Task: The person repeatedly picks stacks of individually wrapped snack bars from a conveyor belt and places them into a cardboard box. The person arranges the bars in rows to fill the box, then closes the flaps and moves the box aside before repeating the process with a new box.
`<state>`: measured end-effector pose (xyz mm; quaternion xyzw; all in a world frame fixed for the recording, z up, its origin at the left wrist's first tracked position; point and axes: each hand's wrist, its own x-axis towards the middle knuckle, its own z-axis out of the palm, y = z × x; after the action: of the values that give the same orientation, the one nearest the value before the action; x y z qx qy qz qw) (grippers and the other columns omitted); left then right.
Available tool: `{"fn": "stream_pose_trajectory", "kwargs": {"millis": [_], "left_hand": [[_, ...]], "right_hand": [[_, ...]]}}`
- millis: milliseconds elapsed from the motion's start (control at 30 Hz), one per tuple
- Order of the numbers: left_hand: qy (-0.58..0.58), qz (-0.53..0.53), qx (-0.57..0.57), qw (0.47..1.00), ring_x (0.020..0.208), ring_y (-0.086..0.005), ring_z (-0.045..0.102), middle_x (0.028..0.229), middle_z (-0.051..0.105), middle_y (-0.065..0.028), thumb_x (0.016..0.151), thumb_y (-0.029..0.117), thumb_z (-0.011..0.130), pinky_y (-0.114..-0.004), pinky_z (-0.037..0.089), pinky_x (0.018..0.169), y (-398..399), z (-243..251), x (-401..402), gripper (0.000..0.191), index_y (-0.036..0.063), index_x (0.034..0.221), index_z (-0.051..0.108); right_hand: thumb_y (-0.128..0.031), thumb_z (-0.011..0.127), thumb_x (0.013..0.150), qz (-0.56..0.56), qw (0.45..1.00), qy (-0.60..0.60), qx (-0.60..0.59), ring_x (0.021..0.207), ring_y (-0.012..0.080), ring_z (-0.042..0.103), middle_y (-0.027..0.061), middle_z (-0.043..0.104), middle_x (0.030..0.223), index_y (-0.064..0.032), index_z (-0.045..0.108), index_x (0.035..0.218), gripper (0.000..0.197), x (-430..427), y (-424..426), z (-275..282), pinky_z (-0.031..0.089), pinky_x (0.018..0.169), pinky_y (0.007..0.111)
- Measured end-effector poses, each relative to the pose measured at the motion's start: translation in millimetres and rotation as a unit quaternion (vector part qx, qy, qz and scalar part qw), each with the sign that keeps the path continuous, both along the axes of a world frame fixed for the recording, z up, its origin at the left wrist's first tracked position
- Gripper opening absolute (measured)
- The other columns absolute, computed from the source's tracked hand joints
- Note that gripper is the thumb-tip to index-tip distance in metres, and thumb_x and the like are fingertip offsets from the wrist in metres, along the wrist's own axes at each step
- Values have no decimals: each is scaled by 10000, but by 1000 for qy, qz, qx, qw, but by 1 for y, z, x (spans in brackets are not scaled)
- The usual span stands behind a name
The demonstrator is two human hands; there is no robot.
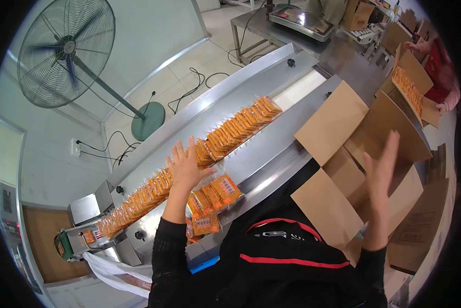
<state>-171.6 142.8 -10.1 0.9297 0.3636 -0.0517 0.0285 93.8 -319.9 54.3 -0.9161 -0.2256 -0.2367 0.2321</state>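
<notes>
A long leaning row of clear-wrapped orange snack packets (pixel 234 129) runs along the conveyor belt (pixel 298 87) in front of me. My left hand (pixel 186 165) is over the middle of that row with its fingers spread; whether it touches the packets cannot be told. Several loose packets (pixel 214 193) lie on the near metal ledge, just below this hand. On my right stands a cardboard box (pixel 340 175) with its flaps up. My right hand (pixel 380 169) is raised above the box's opening, thumb and fingers apart, holding nothing.
A green-based pedestal fan (pixel 147 121) stands beyond the conveyor. A platform scale (pixel 301 24) rests on a metal table at the back. At the far right a person in red (pixel 442 73) handles a box of packets (pixel 407 90). Flat cardboard (pixel 419 227) leans at lower right.
</notes>
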Motion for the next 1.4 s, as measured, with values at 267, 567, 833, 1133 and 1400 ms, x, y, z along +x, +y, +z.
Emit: {"fn": "stream_pose_trajectory", "kwargs": {"millis": [267,567,833,1133,1400], "left_hand": [[-14,-82,105,991,1225,-377,530,1389,518,-183,556,878,786,-691,336,1085,15,-35,40,1374,217,1661,305],[-64,-92,6,994,1082,-317,505,1161,522,-130,705,585,885,-509,470,855,31,-53,89,1114,225,1628,374],[-181,-8,-116,977,1393,-414,389,1514,346,-262,654,347,987,-553,423,1086,10,-41,103,1352,178,1691,136],[-171,-32,-224,959,1331,-385,492,1400,521,-257,653,296,997,-490,441,1108,41,-53,70,1398,33,1671,75],[-4,-142,-15,990,997,-369,678,1046,701,-178,625,343,1000,-458,516,906,47,-42,104,1381,-36,1638,141]], "right_hand": [[-204,958,708,328,905,214,-165,1501,448,363,263,137,1714,-241,144,1683,1272,61,260,-43,447,1174,504],[-233,1003,600,416,835,270,-238,1364,463,506,265,342,1571,-308,176,1670,1355,142,323,-115,475,1139,465],[-191,983,623,403,844,278,-220,1271,438,579,233,428,1479,-288,253,1650,1264,136,320,-102,511,1083,454],[-181,982,613,380,842,301,-235,1265,426,594,216,422,1521,-295,348,1606,1184,145,323,-97,516,1080,460],[-209,994,584,411,841,275,-221,1303,428,569,241,403,1530,-306,360,1600,1202,155,318,-104,508,1096,452]]}}
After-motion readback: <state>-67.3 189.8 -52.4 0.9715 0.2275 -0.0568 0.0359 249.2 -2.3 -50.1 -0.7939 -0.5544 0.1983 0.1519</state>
